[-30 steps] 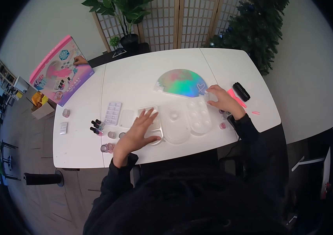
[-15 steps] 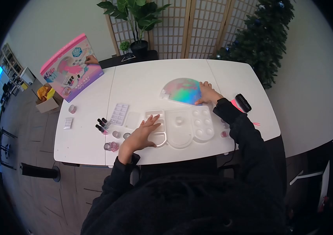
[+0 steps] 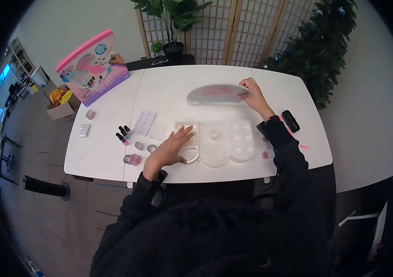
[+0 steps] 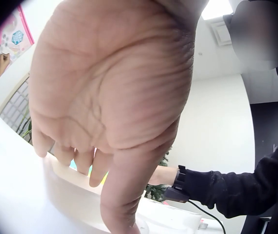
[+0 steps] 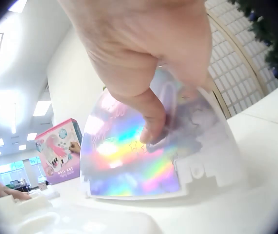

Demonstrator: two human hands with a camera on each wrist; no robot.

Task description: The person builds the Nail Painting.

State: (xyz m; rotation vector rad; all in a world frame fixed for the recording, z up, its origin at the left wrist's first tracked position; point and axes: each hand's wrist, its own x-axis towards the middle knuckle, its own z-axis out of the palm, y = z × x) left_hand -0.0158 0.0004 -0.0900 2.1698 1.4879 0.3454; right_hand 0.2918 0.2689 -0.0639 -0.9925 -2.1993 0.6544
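Head view: right hand [image 3: 257, 99] pinches right end of iridescent half-round panel [image 3: 215, 94], long axis running left from grip, tilted up beyond white moulded plastic tray [image 3: 212, 156]; left hand [image 3: 169, 150], fingers spread, over tray's left end.

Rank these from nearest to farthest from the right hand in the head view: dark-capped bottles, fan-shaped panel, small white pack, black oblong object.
1. Fan-shaped panel: held in the right hand
2. Black oblong object: on the right
3. Dark-capped bottles: left of the left hand
4. Small white pack: near the table's left edge
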